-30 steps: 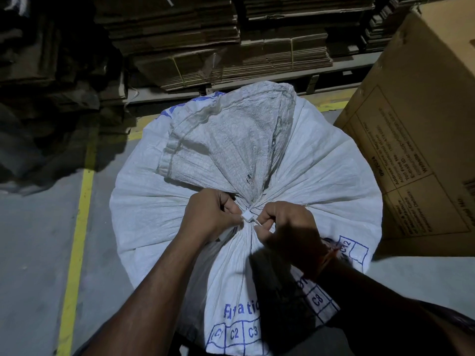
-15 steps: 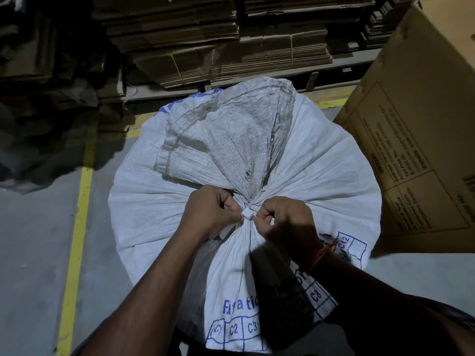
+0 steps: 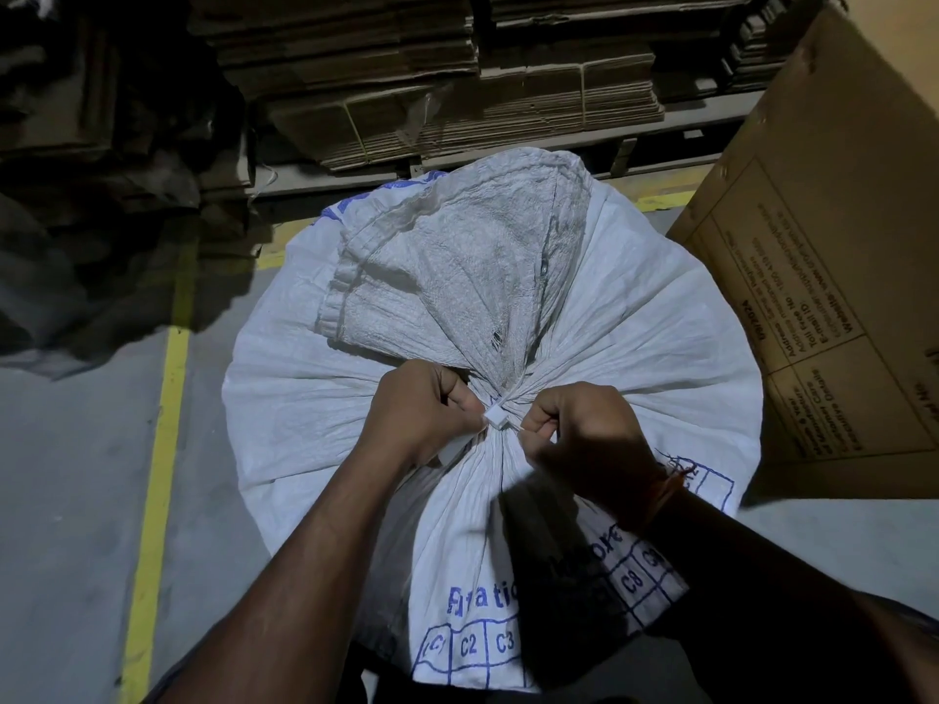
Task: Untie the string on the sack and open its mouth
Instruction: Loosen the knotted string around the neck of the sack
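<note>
Sack [image 3: 635, 348] of white woven plastic, printed in blue, stands full on a grey warehouse floor [image 3: 66, 500] beside a yellow floor line [image 3: 162, 449], with a large cardboard carton [image 3: 823, 276] at its right and stacks of flattened cartons [image 3: 457, 94] behind. Its gathered neck [image 3: 457, 276] fans away from the person, cinched at the centre by a white tie [image 3: 495, 415] that looks more like a plastic locking strap than plain string. The left hand [image 3: 421, 414] is curled tight against the tie's small block, apparently pinching it, while the right hand [image 3: 584, 439] pinches the thin tail that runs out of the block. The closure is not yet loose, and the mouth remains shut. To do this step well, the left hand should probably steady the block and bunched fabric while the right works the tail back through, in short pulls along the tie, not across the weave, which already shows small tears near the neck
</note>
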Demonstrator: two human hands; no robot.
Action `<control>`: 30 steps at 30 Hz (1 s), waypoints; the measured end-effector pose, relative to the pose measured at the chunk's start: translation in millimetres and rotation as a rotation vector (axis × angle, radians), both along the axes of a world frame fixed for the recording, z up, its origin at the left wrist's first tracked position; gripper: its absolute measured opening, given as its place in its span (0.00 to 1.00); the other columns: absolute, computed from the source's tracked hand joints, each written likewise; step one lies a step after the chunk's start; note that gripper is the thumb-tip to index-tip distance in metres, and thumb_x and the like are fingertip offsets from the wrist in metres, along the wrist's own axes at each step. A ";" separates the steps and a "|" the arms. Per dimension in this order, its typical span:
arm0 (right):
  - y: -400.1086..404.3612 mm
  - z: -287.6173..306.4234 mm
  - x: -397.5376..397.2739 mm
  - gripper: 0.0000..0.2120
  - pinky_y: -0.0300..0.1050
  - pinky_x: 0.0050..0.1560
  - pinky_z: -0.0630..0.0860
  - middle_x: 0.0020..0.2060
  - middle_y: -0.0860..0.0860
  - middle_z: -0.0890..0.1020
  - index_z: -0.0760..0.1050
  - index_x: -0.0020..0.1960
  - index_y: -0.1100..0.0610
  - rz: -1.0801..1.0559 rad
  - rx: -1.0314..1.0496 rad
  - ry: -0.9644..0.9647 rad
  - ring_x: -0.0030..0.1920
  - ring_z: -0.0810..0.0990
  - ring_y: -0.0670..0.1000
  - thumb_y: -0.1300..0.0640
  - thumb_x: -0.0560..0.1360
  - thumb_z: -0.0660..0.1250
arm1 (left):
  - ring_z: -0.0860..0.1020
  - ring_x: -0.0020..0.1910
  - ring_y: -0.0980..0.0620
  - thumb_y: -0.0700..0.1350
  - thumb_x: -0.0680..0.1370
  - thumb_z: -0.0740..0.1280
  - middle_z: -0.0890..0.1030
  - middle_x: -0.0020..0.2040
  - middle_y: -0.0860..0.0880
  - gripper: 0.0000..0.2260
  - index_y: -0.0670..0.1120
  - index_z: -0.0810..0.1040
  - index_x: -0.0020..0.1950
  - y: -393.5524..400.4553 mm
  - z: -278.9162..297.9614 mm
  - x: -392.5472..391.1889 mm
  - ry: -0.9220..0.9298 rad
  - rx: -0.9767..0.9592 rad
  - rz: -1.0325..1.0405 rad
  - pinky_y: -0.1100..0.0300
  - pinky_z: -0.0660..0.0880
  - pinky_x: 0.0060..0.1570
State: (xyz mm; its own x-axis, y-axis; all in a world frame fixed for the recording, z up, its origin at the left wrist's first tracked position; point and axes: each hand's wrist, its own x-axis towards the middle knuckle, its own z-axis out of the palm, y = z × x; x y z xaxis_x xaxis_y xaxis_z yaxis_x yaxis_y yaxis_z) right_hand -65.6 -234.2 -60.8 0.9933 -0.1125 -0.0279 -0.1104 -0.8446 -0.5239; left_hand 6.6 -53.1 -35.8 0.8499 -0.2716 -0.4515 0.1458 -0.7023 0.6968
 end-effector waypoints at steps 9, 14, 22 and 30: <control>0.7 9.6 2.6 0.05 0.40 0.34 0.68 0.26 0.47 0.78 0.81 0.35 0.57 -0.037 0.097 0.152 0.33 0.79 0.47 0.57 0.69 0.71 | 0.83 0.34 0.55 0.42 0.68 0.80 0.86 0.31 0.52 0.03 0.48 0.88 0.35 -2.1 2.1 -0.5 -0.031 0.044 0.000 0.56 0.81 0.42; 1.0 8.8 2.2 0.05 0.43 0.36 0.72 0.27 0.48 0.81 0.81 0.36 0.57 -0.043 0.129 0.172 0.33 0.80 0.47 0.56 0.69 0.71 | 0.85 0.34 0.53 0.41 0.68 0.79 0.86 0.31 0.52 0.03 0.47 0.88 0.35 -2.6 4.2 -1.4 -0.034 0.055 0.000 0.56 0.82 0.39; 2.2 10.0 2.9 0.06 0.46 0.37 0.75 0.29 0.50 0.83 0.81 0.36 0.57 -0.034 0.127 0.171 0.34 0.81 0.50 0.56 0.69 0.72 | 0.81 0.29 0.59 0.41 0.68 0.79 0.85 0.29 0.53 0.04 0.48 0.87 0.34 -2.0 3.1 -1.3 -0.026 0.051 -0.002 0.63 0.77 0.36; 4.7 10.2 3.6 0.09 0.47 0.38 0.77 0.27 0.49 0.80 0.76 0.30 0.53 -0.043 0.147 0.193 0.33 0.80 0.51 0.56 0.68 0.72 | 0.83 0.32 0.56 0.40 0.68 0.78 0.86 0.31 0.51 0.04 0.47 0.87 0.34 -2.8 3.5 -1.7 -0.045 0.074 -0.018 0.62 0.78 0.36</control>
